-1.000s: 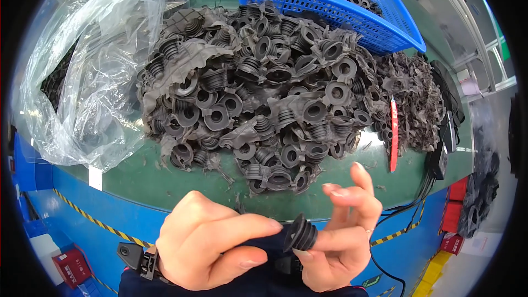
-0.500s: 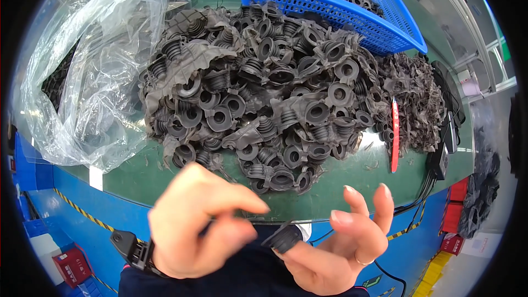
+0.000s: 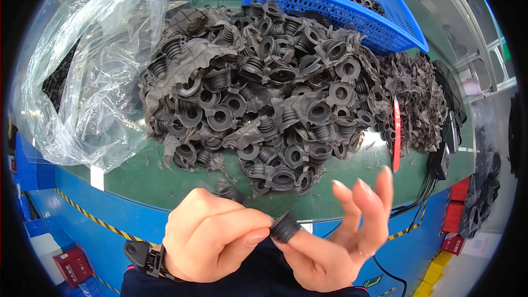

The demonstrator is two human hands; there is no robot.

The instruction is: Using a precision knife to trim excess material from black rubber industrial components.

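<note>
A small ribbed black rubber bellows (image 3: 286,227) sits at the fingertips of my right hand (image 3: 335,242). Its thumb and index finger hold the part, while the other fingers are raised and spread. From the other side my left hand (image 3: 214,236) pinches at the rim of the same bellows; any thin edge between those fingertips is too small to see. Just beyond the left knuckles there is a blurred dark piece (image 3: 230,191), and I cannot tell whether it is held. A large pile of similar bellows (image 3: 264,99), many joined by thin rubber sheet, lies beyond both hands.
A blue perforated basket (image 3: 324,8) with more black parts stands at the back. Clear plastic bags (image 3: 104,77) lie at left. On the right are a red slim tool (image 3: 396,135), a heap of rubber scraps (image 3: 421,102) and black cables (image 3: 426,187) by the green table's (image 3: 148,179) edge.
My left hand has moved right and its fingertips have closed at the bellows' rim. The bellows has risen slightly and tilted in my right hand. A blurred dark piece now shows beyond the left hand.
</note>
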